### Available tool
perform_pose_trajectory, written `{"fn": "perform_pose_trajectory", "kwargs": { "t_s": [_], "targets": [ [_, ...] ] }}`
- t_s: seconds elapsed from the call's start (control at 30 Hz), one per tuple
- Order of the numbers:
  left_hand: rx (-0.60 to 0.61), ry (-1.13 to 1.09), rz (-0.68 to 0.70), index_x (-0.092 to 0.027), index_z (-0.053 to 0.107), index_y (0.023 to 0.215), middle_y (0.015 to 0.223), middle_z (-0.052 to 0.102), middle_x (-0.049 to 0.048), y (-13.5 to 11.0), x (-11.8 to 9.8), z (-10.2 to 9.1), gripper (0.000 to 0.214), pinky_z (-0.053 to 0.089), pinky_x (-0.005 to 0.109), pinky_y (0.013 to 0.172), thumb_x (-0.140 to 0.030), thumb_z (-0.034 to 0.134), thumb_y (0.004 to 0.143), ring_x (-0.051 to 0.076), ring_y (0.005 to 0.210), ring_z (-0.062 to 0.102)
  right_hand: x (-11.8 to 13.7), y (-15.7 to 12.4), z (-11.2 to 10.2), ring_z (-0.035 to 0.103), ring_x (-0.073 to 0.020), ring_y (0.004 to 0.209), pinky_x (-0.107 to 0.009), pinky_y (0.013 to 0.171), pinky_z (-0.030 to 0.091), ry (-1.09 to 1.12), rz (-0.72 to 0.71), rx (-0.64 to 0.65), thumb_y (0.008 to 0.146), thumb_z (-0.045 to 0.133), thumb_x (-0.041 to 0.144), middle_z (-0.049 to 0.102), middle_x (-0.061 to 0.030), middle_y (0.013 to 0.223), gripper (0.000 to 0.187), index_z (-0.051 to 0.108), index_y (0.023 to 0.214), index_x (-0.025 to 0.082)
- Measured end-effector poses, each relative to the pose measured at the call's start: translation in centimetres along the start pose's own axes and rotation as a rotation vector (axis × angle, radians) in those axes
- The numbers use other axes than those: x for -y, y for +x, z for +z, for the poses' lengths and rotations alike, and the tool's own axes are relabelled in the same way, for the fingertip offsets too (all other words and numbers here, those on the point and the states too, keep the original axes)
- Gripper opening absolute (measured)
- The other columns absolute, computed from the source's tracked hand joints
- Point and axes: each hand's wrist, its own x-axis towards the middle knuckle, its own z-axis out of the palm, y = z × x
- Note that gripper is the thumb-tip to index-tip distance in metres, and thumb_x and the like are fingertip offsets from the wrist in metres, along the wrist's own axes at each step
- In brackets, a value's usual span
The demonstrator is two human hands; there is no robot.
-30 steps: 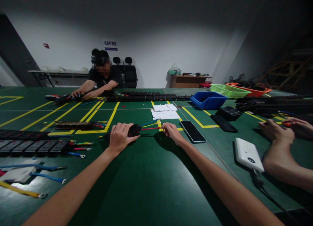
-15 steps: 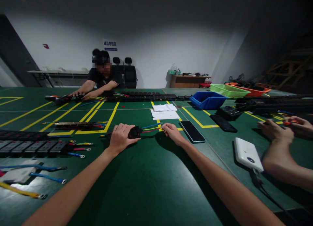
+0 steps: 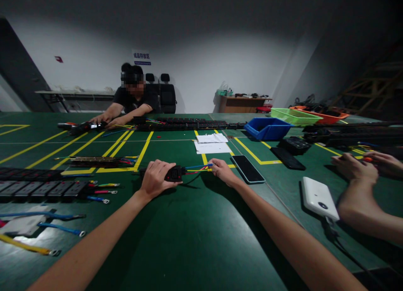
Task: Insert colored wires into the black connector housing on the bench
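Note:
My left hand (image 3: 157, 176) is closed over a black socket strip (image 3: 174, 172) lying on the green table. Blue, red and yellow-green wires (image 3: 197, 168) run from the strip's right end. My right hand (image 3: 222, 172) pinches the ends of these wires between thumb and fingers; exactly which ones cannot be made out. Most of the strip's left part is hidden under my left hand. Left of it lies a bundle of thin metal strips with coloured wires (image 3: 97, 162). Black socket strips with ring-terminal wires (image 3: 59, 189) are at the far left.
A phone (image 3: 248, 169), a white power bank (image 3: 319, 198) and a co-worker's hands (image 3: 359, 167) are at the right. White papers (image 3: 212, 146), a blue bin (image 3: 267, 129) and a green bin (image 3: 296, 116) lie farther back. Another person (image 3: 134, 94) works across the table.
My right hand has shifted slightly, and the wires are gathered closer together at its fingertips. The left hand and strip have moved only a little.

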Motion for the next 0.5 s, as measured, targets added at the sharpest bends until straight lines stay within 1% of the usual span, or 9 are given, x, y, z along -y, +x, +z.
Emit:
{"fn": "perform_pose_trajectory", "kwargs": {
  "t_s": [0.13, 0.23, 0.37, 0.5],
  "targets": [
    [-0.01, 0.001, 0.031, -0.015, 0.066, 0.117, 0.101, 0.072, 0.0123, 0.01, -0.04, -0.01, 0.056, 0.043, 0.04, 0.079, -0.06, 0.07, 0.082, 0.027, 0.09, 0.062, -0.11, 0.02, -0.03, 0.035, -0.009, 0.048, -0.023, 0.046, 0.023, -0.042, -0.021, 0.0, 0.08, 0.059, 0.053, 0.043, 0.0061, 0.059, 0.033, 0.054, 0.076, 0.02],
    [-0.016, 0.021, 0.029, -0.014, 0.066, 0.116, 0.101, 0.072, 0.0125, 0.05, -0.07, -0.01, 0.056, 0.043, 0.04, 0.079, -0.06, 0.069, 0.083, 0.028, 0.09, 0.062, -0.37, 0.11, 0.0, 0.035, -0.0096, 0.048, -0.024, 0.046, 0.024, -0.061, -0.024, -0.012, 0.082, 0.057, 0.053, 0.042, 0.0063, 0.058, 0.033, 0.054, 0.076, 0.021],
    [-0.016, 0.063, -0.028, -0.013, 0.067, 0.116, 0.098, 0.071, 0.0127, 0.05, -0.04, -0.01, 0.057, 0.042, 0.041, 0.077, -0.06, 0.069, 0.083, 0.029, 0.09, 0.061, -0.71, 0.21, 0.13, 0.037, -0.0102, 0.05, -0.024, 0.048, 0.028, -0.082, -0.057, -0.042, 0.085, 0.056, 0.054, 0.042, 0.0061, 0.058, 0.035, 0.052, 0.073, 0.021],
    [0.006, 0.095, -0.083, -0.014, 0.067, 0.116, 0.099, 0.072, 0.0126, -0.01, -0.02, 0.04, 0.057, 0.041, 0.041, 0.077, -0.061, 0.067, 0.084, 0.029, 0.091, 0.06, -0.67, 0.19, 0.21, 0.039, -0.0102, 0.05, -0.024, 0.048, 0.031, -0.036, -0.055, -0.04, 0.085, 0.057, 0.057, 0.044, 0.006, 0.059, 0.037, 0.055, 0.077, 0.021]
  ]
}}
